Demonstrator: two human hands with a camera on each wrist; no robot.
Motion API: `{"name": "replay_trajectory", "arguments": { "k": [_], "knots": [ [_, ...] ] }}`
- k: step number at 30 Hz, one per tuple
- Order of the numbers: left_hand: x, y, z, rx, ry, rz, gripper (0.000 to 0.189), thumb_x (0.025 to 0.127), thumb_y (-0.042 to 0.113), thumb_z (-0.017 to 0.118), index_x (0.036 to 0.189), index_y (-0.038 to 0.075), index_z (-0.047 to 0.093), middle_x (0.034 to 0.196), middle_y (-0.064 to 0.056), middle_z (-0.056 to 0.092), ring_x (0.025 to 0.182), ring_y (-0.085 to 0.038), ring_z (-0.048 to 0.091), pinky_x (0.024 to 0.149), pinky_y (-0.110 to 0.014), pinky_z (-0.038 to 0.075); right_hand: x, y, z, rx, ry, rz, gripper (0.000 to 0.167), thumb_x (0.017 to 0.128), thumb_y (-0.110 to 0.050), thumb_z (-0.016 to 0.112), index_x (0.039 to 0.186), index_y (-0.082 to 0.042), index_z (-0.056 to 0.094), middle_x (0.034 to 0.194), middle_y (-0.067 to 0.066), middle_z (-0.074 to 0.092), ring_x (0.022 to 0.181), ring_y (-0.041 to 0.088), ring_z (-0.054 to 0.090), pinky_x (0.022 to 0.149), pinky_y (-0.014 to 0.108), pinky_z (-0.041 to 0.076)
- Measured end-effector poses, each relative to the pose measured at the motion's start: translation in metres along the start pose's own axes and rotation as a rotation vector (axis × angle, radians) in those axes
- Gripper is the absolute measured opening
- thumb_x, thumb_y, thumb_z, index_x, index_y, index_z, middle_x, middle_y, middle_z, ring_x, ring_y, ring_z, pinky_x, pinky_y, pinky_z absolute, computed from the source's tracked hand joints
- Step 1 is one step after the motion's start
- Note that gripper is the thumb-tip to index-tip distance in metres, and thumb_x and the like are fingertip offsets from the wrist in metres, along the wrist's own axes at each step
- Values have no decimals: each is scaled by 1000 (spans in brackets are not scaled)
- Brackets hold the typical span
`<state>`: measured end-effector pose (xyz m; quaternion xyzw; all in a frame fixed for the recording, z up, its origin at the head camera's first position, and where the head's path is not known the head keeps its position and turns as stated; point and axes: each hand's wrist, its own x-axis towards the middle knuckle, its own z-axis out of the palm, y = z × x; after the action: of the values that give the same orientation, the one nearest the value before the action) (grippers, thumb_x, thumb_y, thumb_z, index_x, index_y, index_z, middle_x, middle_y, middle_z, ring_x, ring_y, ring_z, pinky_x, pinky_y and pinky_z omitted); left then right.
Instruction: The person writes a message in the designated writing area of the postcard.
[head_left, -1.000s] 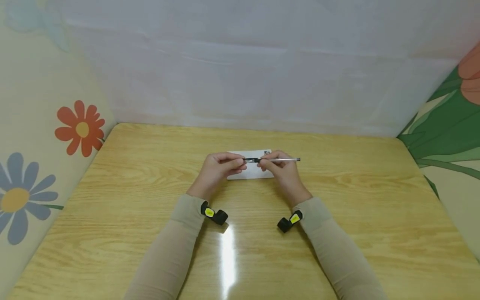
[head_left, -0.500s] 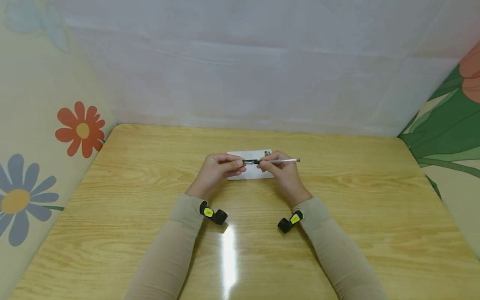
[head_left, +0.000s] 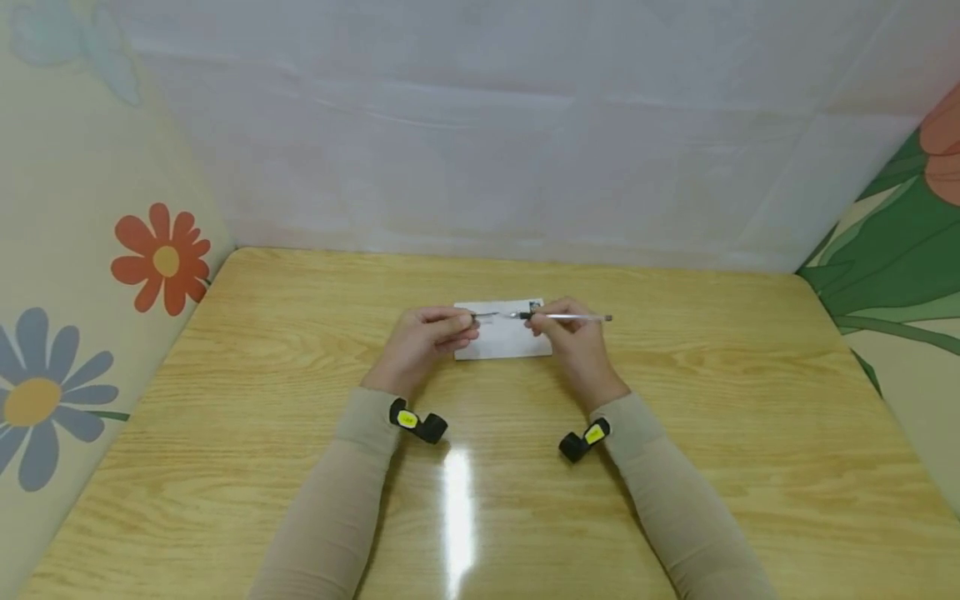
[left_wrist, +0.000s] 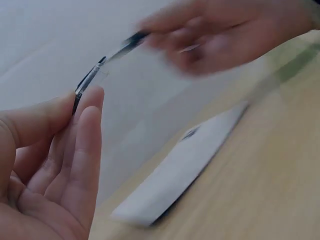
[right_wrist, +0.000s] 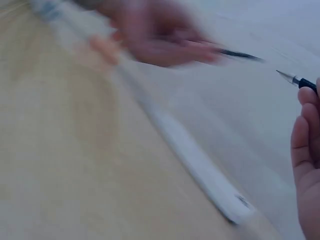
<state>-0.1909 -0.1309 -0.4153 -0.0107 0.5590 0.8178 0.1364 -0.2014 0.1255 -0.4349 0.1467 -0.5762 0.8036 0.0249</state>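
My left hand (head_left: 423, 343) pinches a slim pen cap (left_wrist: 89, 80) with a dark clip between thumb and fingertips. My right hand (head_left: 581, 346) grips a clear-barrelled pen (head_left: 573, 317) near its black grip, the barrel sticking out to the right. In the right wrist view the bare metal pen tip (right_wrist: 286, 76) points at the cap, with a gap between them. Both hands hover over a white, flat rectangular piece (head_left: 504, 340), like an envelope, with a small dark print in its far right corner. The fingers partly cover its sides.
A wood-grain table (head_left: 300, 333) carries all this. At its far edge hangs a pale cloth backdrop (head_left: 480, 150). Flower-printed panels (head_left: 60, 250) stand at left and right. A bright glare streak (head_left: 459, 517) lies between the forearms.
The cap has come off the pen. My left hand has shifted left with the cap and my right hand slightly right with the pen. The white piece has stayed put.
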Motion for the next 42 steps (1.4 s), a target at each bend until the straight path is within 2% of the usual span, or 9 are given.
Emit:
{"name": "replay_trajectory", "arguments": {
  "k": [4, 7, 12, 19, 24, 29, 36, 42],
  "knots": [
    [-8, 6, -34, -183, 96, 35, 26, 101, -2, 59, 90, 9, 80, 89, -7, 78, 82, -15, 76, 79, -25, 59, 4, -7, -24, 258, 199, -42, 10, 92, 4, 71, 87, -4, 67, 87, 8, 68, 79, 16, 66, 80, 25, 55],
    [-10, 9, -46, -237, 98, 52, 26, 101, -2, 58, 91, 7, 81, 91, -8, 78, 83, -16, 76, 78, -24, 59, 5, -9, -35, 297, 242, -42, 11, 91, 3, 73, 86, -3, 65, 85, 9, 68, 77, 16, 67, 77, 23, 56],
    [-9, 13, -48, -264, 109, 67, 21, 99, -2, 62, 93, 6, 80, 93, -9, 78, 84, -16, 76, 81, -25, 59, 7, -7, -38, 275, 213, -11, 11, 91, 0, 74, 88, -4, 65, 87, 8, 69, 79, 15, 68, 77, 22, 56],
    [-7, 14, -52, -266, 186, 117, 22, 99, -1, 62, 89, 8, 80, 90, -7, 78, 82, -14, 76, 79, -23, 59, 10, -3, -40, 284, 276, -21, 14, 93, 6, 69, 85, -5, 66, 82, 7, 69, 74, 14, 68, 72, 22, 57],
    [-3, 11, -55, -272, 212, 160, 22, 98, -2, 63, 89, 7, 80, 89, -8, 78, 81, -15, 76, 78, -24, 59, 11, -1, -40, 317, 278, -32, 14, 92, 6, 70, 84, -4, 66, 80, 7, 70, 73, 14, 68, 71, 22, 57],
    [-1, 10, -57, -260, 252, 218, 17, 96, -2, 66, 92, 5, 80, 89, -9, 77, 81, -16, 76, 80, -25, 59, 13, 0, -39, 341, 277, -36, 16, 93, 9, 66, 83, -4, 67, 80, 8, 70, 73, 15, 68, 71, 22, 57],
    [0, 9, -61, -268, 368, 292, 10, 92, -1, 71, 98, -1, 79, 88, -11, 77, 80, -17, 76, 81, -27, 59, 14, 1, -38, 371, 283, -43, 14, 92, 8, 68, 84, -2, 66, 82, 9, 69, 74, 16, 68, 70, 22, 57],
    [2, 10, -64, -197, 491, 352, 31, 90, 1, 75, 116, -15, 68, 89, -11, 77, 79, -17, 76, 79, -27, 59, 13, 2, -39, 365, 274, -45, 12, 92, 6, 70, 84, -3, 66, 84, 9, 68, 76, 16, 68, 71, 22, 56]
  ]
}}
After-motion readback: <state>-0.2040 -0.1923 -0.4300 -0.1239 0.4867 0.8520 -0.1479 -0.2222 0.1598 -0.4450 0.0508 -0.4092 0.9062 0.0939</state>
